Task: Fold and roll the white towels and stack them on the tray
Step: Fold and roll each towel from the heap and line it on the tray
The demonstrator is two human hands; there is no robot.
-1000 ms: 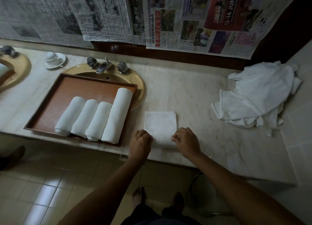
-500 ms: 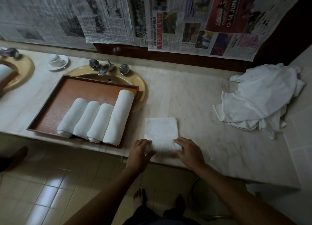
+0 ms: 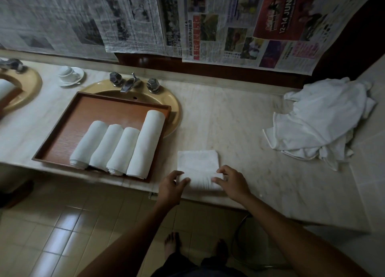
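Note:
A folded white towel (image 3: 198,164) lies on the marble counter near its front edge, its near end rolled up into a small roll. My left hand (image 3: 171,186) grips the roll's left end, and my right hand (image 3: 232,182) grips its right end, fingers curled over it. Left of the towel, a brown wooden tray (image 3: 100,110) rests partly over a yellow sink (image 3: 173,108) and holds several rolled white towels (image 3: 118,147) side by side. A heap of loose white towels (image 3: 320,122) sits at the counter's right end.
Taps (image 3: 133,83) stand behind the sink. A white cup and saucer (image 3: 69,74) sit at the back left, beside a second yellow sink (image 3: 27,85). Newspapers (image 3: 187,20) cover the wall. Tiled floor and my bare feet (image 3: 173,243) lie below the counter edge.
Both hands have opened out from tight fists and rolled the towel's near end forward, so a thicker roll shows between them. The flat part is shorter.

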